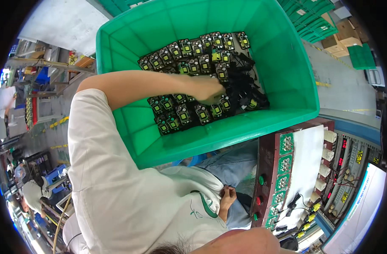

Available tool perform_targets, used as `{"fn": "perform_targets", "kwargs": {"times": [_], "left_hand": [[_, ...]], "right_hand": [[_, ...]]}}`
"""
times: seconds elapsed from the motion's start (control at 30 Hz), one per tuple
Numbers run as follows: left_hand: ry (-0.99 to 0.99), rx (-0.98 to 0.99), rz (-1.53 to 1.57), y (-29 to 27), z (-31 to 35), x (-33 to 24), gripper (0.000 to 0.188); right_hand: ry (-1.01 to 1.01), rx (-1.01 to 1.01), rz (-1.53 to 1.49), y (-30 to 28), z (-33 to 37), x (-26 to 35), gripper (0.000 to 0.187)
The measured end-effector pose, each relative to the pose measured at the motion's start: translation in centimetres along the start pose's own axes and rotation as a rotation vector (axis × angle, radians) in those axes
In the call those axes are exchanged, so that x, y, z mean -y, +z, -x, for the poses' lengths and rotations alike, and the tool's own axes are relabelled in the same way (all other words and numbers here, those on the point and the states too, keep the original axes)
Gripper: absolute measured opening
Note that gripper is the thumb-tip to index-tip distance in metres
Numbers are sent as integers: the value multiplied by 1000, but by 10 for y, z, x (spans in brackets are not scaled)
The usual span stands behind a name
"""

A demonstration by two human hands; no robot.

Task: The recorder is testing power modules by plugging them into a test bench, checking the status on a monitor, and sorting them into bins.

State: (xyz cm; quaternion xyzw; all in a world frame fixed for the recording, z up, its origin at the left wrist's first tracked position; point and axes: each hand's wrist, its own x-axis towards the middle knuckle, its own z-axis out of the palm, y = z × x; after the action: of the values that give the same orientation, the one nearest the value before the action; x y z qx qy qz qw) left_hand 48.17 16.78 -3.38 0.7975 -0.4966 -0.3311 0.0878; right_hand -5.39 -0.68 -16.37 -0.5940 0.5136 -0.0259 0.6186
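Observation:
My left hand [208, 91] reaches into a large green plastic bin [286, 84], its bare forearm crossing from the left. The hand is over small circuit boards [183, 114] with yellow-topped parts; its fingers are blurred and partly hidden, so whether they grip a board does not show. The boards lie in rough rows on the bin's floor. Beside the hand, black cables [240, 80] are heaped on the bin's right side. My right hand [228, 197] rests low at my lap by the shirt's edge, fingers curled in; what they hold, if anything, is hidden.
At the right stands a dark red test panel [267, 182] with green and red buttons, a row of green sockets and a black cable [291, 205] on its white top. Instruments with lit displays [350, 169] and a screen [363, 211] lie beyond. Stacked green crates [307, 17] stand behind.

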Motion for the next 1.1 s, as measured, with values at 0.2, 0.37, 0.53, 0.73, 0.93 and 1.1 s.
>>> {"fn": "perform_targets", "kwargs": {"times": [0.2, 0.37, 0.53, 0.73, 0.93, 1.1], "left_hand": [[84, -153, -345, 44, 0, -7, 28], [202, -398, -171, -2, -56, -23, 50], [264, 71, -434, -7, -134, -36, 79], [149, -90, -379, 20, -165, -34, 83], [286, -293, -323, 40, -195, -12, 56], [256, -268, -619, 75, -176, -2, 46]], "right_hand": [[-47, -47, -140, 18, 13, -11, 10], [-101, -54, -119, 20, 20, -22, 13], [-10, -74, -98, 19, 23, -10, 17], [-74, -87, -142, 17, 23, -21, 20], [-135, -89, -21, 6, 26, -19, 18], [-84, -230, -94, 40, 25, -38, 20]]}}
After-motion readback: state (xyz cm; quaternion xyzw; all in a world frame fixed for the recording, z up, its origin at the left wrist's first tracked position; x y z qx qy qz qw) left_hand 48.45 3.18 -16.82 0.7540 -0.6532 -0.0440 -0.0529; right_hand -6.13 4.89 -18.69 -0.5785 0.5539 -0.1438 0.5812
